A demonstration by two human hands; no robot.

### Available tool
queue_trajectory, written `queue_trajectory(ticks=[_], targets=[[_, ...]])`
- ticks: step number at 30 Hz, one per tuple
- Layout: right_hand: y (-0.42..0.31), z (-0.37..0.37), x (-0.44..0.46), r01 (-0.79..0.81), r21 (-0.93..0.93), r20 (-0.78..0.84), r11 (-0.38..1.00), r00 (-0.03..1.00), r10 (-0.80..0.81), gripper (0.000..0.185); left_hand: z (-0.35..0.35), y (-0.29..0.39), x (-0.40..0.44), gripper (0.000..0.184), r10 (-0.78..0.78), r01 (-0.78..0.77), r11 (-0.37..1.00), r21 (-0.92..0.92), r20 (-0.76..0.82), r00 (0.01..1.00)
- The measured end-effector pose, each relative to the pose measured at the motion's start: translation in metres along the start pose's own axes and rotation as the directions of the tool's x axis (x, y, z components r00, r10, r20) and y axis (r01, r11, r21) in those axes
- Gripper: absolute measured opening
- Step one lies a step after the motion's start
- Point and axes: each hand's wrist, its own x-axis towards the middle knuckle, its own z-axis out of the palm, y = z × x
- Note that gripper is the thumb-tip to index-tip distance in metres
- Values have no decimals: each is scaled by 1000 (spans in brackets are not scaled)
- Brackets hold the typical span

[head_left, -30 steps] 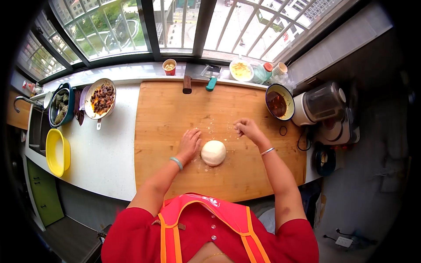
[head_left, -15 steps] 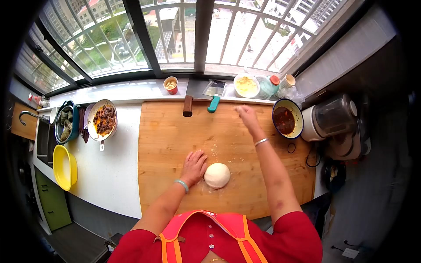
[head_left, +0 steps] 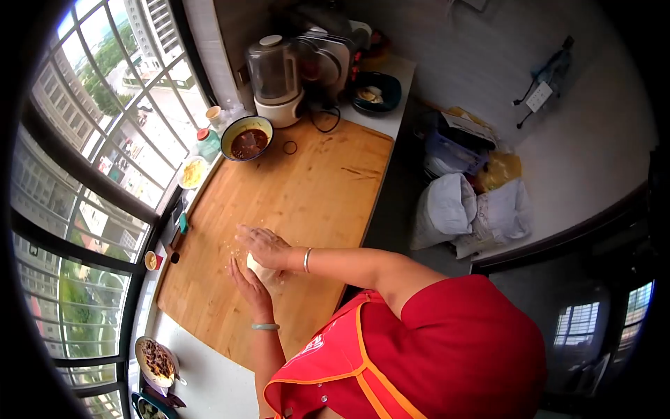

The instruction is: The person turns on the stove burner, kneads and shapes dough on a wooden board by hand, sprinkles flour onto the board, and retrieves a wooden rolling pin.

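A ball of pale dough (head_left: 259, 267) lies on the large wooden board (head_left: 314, 181), partly covered by my hands. My right hand (head_left: 265, 248), with a silver bangle at the wrist, rests over the top and far side of the dough, fingers stretched out. Along the dough's other side lies my left hand (head_left: 249, 285), its fingers extended and a pale green bangle on the wrist. Neither hand is wrapped round the dough. Flour specks dot the wood by my fingertips.
An enamel bowl of dark sauce (head_left: 249, 140) stands at the board's far corner, beside a blender-like appliance (head_left: 274, 84). A teal-handled tool (head_left: 183, 223) and a bowl of yellow shreds (head_left: 192, 172) sit by the window. A pan of dark filling (head_left: 157, 359) is at lower left.
My head has turned to the right, so the whole view is rotated. My right hand has come back from the board's far side onto the dough; my left hand stays beside it.
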Motion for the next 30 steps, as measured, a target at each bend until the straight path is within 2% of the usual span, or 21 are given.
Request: queue_trajectory(ticks=[1,2,3,4,5,6,7,8,9,10,11,13,15,17,18,20,22,24,25,28,30], targets=[[2,7,-19,-17,-2,-17,1000,1000,17,42,0,15,-9,45,80,-79,996,34,-24,997],[4,22,-43,40,-35,227,999,973,-31,42,7,9,-20,45,91,-91,995,33,-11,996],[8,26,-61,104,-46,458,994,886,-72,42,18,-2,-35,45,109,-114,993,22,148,983],[4,10,-65,95,-46,440,994,896,-65,42,21,-3,-46,45,132,-142,990,13,304,944],[0,-7,-65,-94,60,594,994,803,40,42,20,-6,-54,42,111,-122,992,11,339,934],[1,-25,-70,-291,131,741,948,664,101,42,18,3,-57,42,126,-140,990,15,346,930],[12,-30,-84,-298,141,734,944,672,103,42,13,14,-64,40,77,-90,996,22,359,930],[30,-31,-101,-237,185,624,954,778,72,41,12,23,-70,39,27,-42,999,32,370,929],[42,-47,-113,-164,211,499,964,866,39,40,19,29,-74,35,44,-72,995,69,345,938],[56,-64,-126,-265,183,520,947,843,135,39,32,37,-78,35,56,-85,994,70,349,936],[67,-90,-139,-363,154,537,919,812,231,38,49,44,-81,34,27,-27,1000,-3,384,923],[103,-128,-177,-451,94,524,887,780,341,38,95,59,-90,31,-6,80,985,-151,437,899],[141,-168,-219,-554,140,503,820,754,423,37,151,75,-97,30,8,120,966,-230,488,873],[181,-202,-262,-610,131,395,781,755,523,34,208,100,-101,29,11,186,937,-297,555,832],[199,-217,-284,-635,140,338,760,752,566,34,233,120,-98,29,84,166,921,-353,595,799],[229,-251,-321,-688,181,207,703,725,657,33,279,145,-84,30,207,-46,968,-248,679,704],[252,-282,-353,-739,224,98,636,666,739,32,314,191,-70,31,236,38,940,-340,725,647],[271,-304,-381,-767,304,33,565,602,798,30,350,222,-51,31,339,-92,929,-359,722,603],[278,-313,-392,-773,307,40,556,594,803,30,366,236,-42,30,417,-218,907,-360,699,581],[298,-328,-419,-789,371,7,489,529,849,30,414,277,-25,30,376,-149,925,-350,779,502],[312,-330,-433,-812,492,63,314,393,917,32,455,288,-15,29,456,-208,890,-406,772,442]])
